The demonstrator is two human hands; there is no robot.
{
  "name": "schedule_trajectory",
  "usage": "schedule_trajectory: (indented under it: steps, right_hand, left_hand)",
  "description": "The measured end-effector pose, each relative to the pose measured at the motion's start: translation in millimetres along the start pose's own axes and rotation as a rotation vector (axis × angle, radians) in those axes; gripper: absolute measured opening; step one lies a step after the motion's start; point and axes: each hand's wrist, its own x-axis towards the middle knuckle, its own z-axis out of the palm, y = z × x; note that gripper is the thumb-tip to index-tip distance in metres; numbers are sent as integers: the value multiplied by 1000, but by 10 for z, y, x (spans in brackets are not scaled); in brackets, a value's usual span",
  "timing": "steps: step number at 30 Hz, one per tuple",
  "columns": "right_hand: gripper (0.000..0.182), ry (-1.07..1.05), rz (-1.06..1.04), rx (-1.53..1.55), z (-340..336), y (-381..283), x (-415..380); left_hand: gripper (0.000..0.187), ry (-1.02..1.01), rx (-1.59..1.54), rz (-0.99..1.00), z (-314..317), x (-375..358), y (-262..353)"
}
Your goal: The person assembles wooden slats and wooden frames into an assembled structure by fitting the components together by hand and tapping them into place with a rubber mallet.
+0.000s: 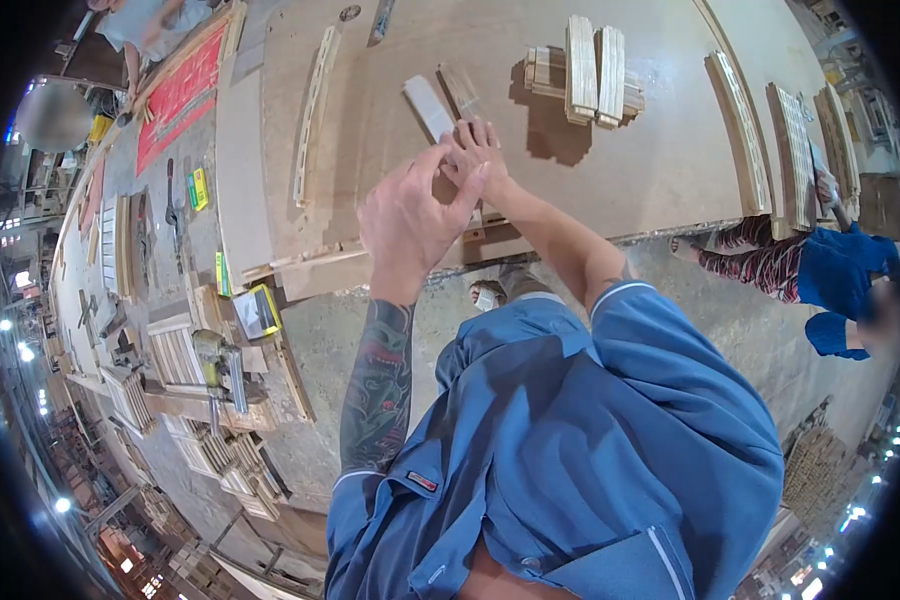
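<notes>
On the broad worktable, a step of handling slats seems to be playing out; the next move is probably calling for careful finger placement. A crossed stack of wood is sitting at two o'clock from the hands, a long strip at ten. The left hand is overlapping the right hand in view. Nearby, a pale slat is lying at eleven, a brown slat at twelve. Now the fingers — left thumb and forefinger are bowing together, a gap showing; right fingers are reaching out, slightly spread, palm hidden — whether either hand is gripping anything, I can't tell.
</notes>
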Motion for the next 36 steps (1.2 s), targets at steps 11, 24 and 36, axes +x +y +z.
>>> schedule_trajectory:
  steps: [11,24,36]
  right_hand:
    - [22,-287,407,815,-933,178,-248]
    - [25,-564,508,1264,-1252,379,-617]
    - [16,-447,62,762,-1168,319,-804]
  left_hand:
    - [49,12,-20,68,20,-29,-100]
    - [51,29,-24,80,54,-26,-135]
    - [28,22,-56,76,66,25,-104]
